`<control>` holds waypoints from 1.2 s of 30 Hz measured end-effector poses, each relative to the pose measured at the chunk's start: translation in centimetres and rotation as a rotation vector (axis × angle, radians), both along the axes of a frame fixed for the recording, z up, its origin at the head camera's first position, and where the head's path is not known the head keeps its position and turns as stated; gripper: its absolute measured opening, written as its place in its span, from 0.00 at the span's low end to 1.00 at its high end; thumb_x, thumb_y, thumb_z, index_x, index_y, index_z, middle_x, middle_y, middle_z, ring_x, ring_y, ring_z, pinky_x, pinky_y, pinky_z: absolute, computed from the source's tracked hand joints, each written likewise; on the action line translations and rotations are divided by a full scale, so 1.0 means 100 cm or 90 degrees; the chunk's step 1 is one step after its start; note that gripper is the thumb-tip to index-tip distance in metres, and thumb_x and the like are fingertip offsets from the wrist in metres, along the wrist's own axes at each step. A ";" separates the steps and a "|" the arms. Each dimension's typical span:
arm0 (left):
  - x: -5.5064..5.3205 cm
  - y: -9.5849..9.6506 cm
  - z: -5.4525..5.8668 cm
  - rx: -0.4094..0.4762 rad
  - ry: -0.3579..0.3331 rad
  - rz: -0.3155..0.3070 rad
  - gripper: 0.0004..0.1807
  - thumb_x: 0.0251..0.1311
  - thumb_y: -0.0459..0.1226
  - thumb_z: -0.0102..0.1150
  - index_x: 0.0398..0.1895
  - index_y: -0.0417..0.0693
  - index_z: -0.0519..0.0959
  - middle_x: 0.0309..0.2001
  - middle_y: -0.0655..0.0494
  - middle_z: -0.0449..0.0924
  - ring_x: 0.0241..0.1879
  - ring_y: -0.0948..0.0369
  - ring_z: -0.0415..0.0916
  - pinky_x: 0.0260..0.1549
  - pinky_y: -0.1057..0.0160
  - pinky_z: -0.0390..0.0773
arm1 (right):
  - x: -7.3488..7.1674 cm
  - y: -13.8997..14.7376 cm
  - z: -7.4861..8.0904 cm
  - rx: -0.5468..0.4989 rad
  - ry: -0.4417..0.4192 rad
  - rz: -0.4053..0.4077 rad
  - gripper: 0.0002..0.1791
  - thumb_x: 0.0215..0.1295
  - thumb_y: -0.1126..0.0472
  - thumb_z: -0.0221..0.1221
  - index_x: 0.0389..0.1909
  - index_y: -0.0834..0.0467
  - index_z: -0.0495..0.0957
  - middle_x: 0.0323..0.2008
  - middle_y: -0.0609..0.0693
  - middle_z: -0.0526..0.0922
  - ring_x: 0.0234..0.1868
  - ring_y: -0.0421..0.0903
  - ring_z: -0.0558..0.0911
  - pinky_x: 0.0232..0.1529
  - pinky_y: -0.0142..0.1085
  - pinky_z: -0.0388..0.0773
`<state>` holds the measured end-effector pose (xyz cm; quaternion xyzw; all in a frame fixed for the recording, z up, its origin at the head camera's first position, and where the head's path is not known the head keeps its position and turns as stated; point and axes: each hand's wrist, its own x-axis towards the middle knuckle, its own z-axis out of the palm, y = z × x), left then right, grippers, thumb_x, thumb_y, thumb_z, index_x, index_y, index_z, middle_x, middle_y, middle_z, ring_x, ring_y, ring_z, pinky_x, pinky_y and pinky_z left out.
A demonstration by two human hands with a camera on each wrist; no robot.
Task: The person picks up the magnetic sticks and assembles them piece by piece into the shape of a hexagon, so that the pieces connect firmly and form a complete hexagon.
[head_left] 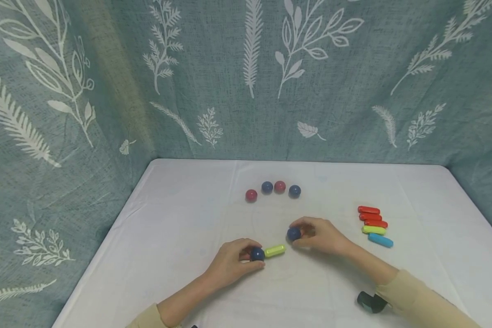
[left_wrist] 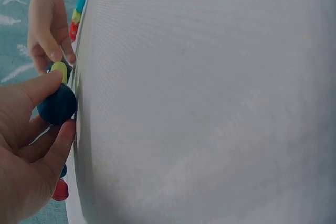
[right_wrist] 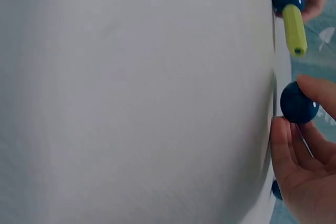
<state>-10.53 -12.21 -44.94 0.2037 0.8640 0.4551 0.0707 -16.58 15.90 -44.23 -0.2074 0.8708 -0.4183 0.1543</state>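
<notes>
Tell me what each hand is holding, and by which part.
The left hand holds a navy ball by its sides, a lime-yellow rod extending from it; the right hand holds a separate navy ball by its sides.

Blue balls at frame centre, left (head_left: 257,254) and right (head_left: 294,233): smooth, glossy, with small highlights; plastic-like or painted. Yellow-green rod (head_left: 275,251) at centre: smooth, plastic-like, moderate sheen. Red and blue balls (head_left: 279,187), upper centre: smooth, glossy. Coloured bars (head_left: 376,223), right: smooth, plastic-like, shiny. Table (head_left: 188,200): white cloth surface, matt, lightly creased. Curtain (head_left: 213,68), background: matt woven fabric, coarse-looking texture. Sleeves (head_left: 418,294), lower edge: matt cloth.
</notes>
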 end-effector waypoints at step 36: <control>-0.032 0.045 0.013 -0.103 0.044 -0.068 0.19 0.55 0.46 0.70 0.44 0.44 0.81 0.33 0.58 0.82 0.31 0.66 0.75 0.33 0.69 0.74 | 0.013 -0.003 -0.003 -0.045 -0.003 0.048 0.23 0.55 0.61 0.70 0.53 0.58 0.78 0.38 0.45 0.81 0.39 0.42 0.80 0.43 0.31 0.78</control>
